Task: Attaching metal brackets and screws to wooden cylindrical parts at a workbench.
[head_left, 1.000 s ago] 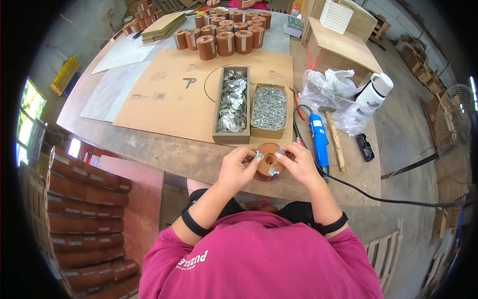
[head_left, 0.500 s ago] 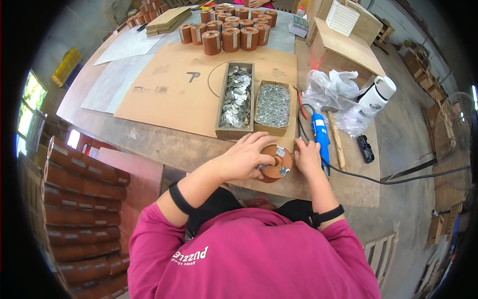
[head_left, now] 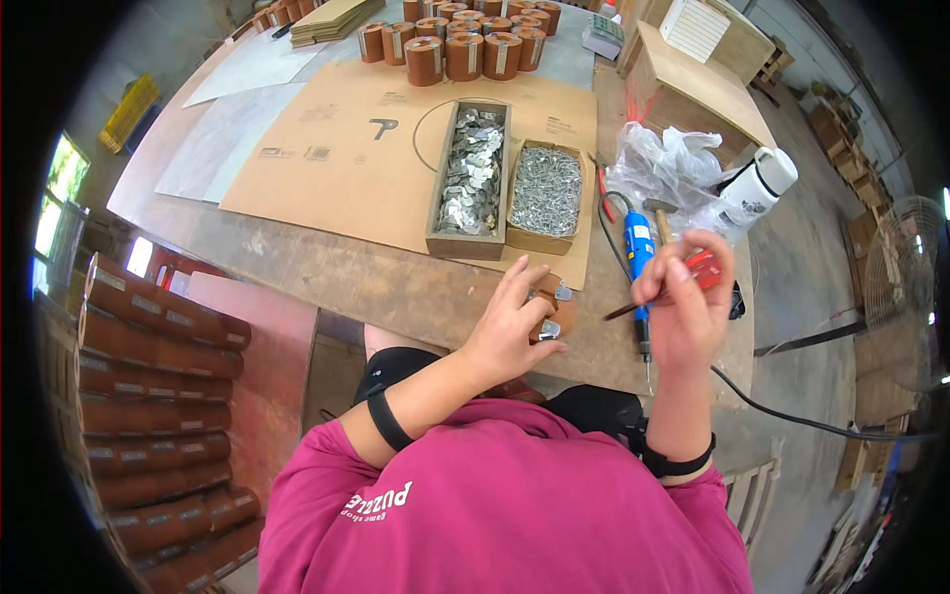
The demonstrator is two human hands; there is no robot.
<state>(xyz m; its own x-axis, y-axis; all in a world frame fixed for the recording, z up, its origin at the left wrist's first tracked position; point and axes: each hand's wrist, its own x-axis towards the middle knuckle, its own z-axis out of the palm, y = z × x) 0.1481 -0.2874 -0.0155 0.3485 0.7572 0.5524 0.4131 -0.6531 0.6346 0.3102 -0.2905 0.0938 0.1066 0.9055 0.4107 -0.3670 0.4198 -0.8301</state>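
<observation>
At the table's near edge stands a brown cylinder with small bent metal tabs on its top. My left hand grips it from the left, fingers and thumb curved around its side and top, covering much of it. My right hand is raised to the right of the cylinder, closed on a red-handled screwdriver. Its thin dark shaft points left toward the cylinder without touching it. Below the right hand lies a blue electric screwdriver with a black cord.
Beyond the cylinder are a wooden box of metal tabs and a carton of screws. To the right are a hammer, plastic bags and a white bottle. Finished-looking cylinders stand at the back; others are stacked at left.
My right hand has left the cylinder's right side, moved up and right, and now holds the red-handled screwdriver. My left hand stays at the cylinder, its fingers shifted slightly. The view has tilted slightly.
</observation>
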